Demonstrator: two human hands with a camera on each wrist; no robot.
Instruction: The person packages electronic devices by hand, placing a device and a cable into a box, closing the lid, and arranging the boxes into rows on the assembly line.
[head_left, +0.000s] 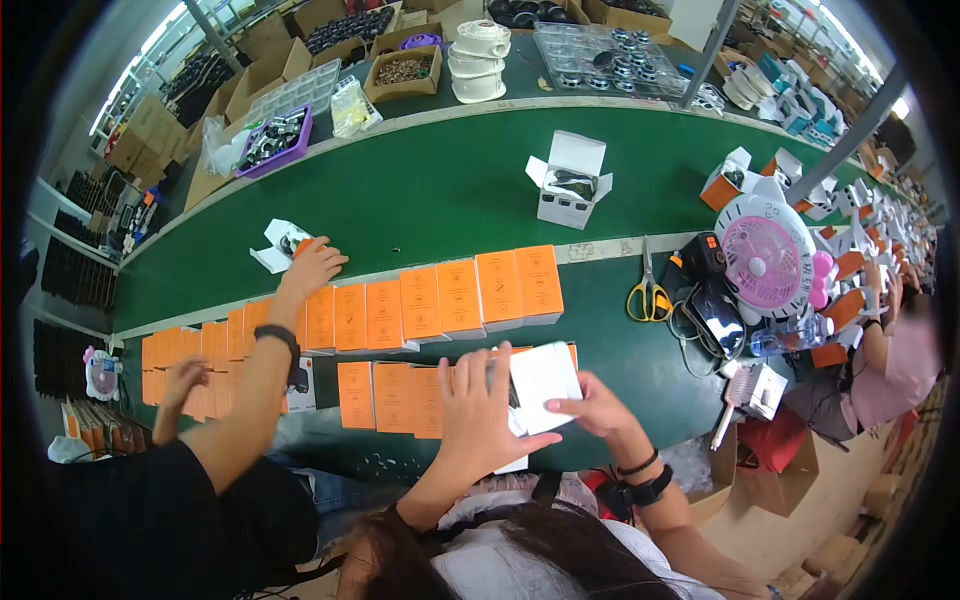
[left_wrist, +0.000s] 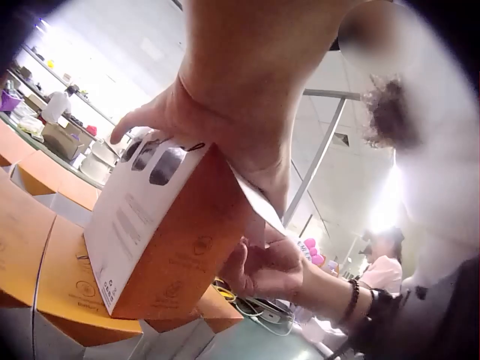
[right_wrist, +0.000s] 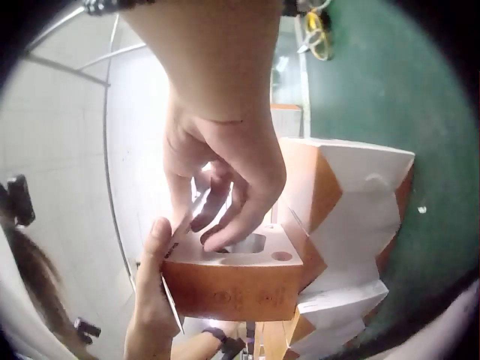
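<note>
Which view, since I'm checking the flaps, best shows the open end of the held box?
Right wrist: the box end faces the camera, with the right hand fingers at its opening. Head shows only its white side; left wrist shows its printed and orange sides.

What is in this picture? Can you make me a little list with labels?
left hand: holds the orange and white box
right hand: grips the same box, fingers reaching into its open end
surface: green belt
lined up: rows of orange boxes
nearby: yellow scissors, pink fan
</note>
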